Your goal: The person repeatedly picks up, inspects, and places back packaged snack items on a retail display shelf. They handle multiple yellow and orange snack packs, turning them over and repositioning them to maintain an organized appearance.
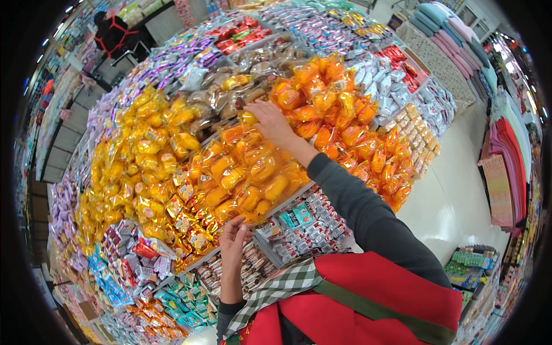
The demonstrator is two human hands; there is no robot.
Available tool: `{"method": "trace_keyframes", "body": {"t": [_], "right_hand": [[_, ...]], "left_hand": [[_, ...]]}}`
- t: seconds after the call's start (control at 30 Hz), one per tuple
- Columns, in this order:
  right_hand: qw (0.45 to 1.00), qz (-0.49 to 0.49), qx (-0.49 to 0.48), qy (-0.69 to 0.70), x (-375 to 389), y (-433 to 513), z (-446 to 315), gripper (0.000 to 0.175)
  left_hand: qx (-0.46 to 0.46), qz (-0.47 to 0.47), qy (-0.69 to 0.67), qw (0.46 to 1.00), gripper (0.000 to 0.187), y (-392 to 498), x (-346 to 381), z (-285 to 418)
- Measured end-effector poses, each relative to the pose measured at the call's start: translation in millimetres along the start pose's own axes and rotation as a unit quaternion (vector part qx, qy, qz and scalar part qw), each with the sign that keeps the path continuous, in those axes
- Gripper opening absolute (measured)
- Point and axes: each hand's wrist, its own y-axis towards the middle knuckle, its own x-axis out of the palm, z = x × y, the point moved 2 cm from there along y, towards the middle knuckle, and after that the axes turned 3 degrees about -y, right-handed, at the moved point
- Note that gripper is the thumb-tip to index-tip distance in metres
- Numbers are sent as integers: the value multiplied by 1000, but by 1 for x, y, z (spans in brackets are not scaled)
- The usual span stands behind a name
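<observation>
My right hand point(269, 123) reaches over the middle of a large display of wrapped snacks. Its fingertips are at a small yellow wrapped cake point(248, 117), beside brown wrapped cakes point(220, 101); whether they grip it is not clear. My left hand point(236, 235) is at the near edge of a bin of orange-yellow cakes in clear wrappers point(252, 166), fingers partly curled, with nothing visible in it. Yellow wrapped cakes point(148, 142) are heaped to the left, orange wrapped ones point(345, 116) to the right. Small red and white packets point(317, 224) lie in a compartment near my body.
Bin dividers point(265, 249) separate the snack piles. Silver packets point(379, 82) and tan wrapped blocks point(414, 129) lie at the right, purple-and-white packets point(172, 69) at the far left. A person in dark clothing point(114, 34) is at the upper left. Folded textiles point(457, 43) are stacked at the upper right.
</observation>
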Motion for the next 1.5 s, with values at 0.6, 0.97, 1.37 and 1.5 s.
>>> {"method": "trace_keyframes", "body": {"t": [0.6,0.97,1.37,1.5], "right_hand": [[970,-216,94,-55,23,0,17,52],[992,-29,-2,119,-73,-144,-111,17],[902,-385,-66,185,-46,-345,-147,15],[872,-448,-76,183,-38,-371,-141,18]], "left_hand": [[13,-16,48,999,26,-21,1,-23],[38,76,277,957,28,-122,-55,-101],[93,135,490,856,33,-187,-47,-177],[83,171,466,864,24,-198,-47,-199]]}}
